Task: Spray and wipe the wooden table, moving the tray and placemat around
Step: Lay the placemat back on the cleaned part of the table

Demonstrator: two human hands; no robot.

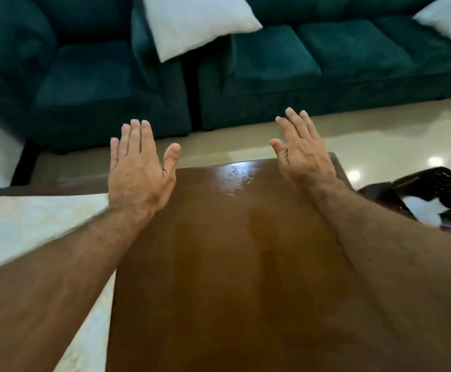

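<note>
The table (232,264) filled most of my view, its brown top bare down the middle, and near the far edge it carried a wet sheen, so I judged that stretch already sprayed or freshly wiped. I could not tell whether the whole top had been done.

The placemat (36,226), pale and patterned, lay on the left part of the table, running under my left forearm. The wood beneath it was hidden, and I reckoned that patch was still to be cleaned once the mat was shifted.

At the right edge sat a dark tray (439,194), blurred, with something white in it that I could not make out; whether it rested on the table or just beside it I could not tell.

My left hand (138,167) was held out flat above the far left of the top, fingers straight, holding nothing. My right hand (302,154) was the same at the far right corner, fingers spread and empty.

No spray bottle or cloth showed anywhere.
</note>
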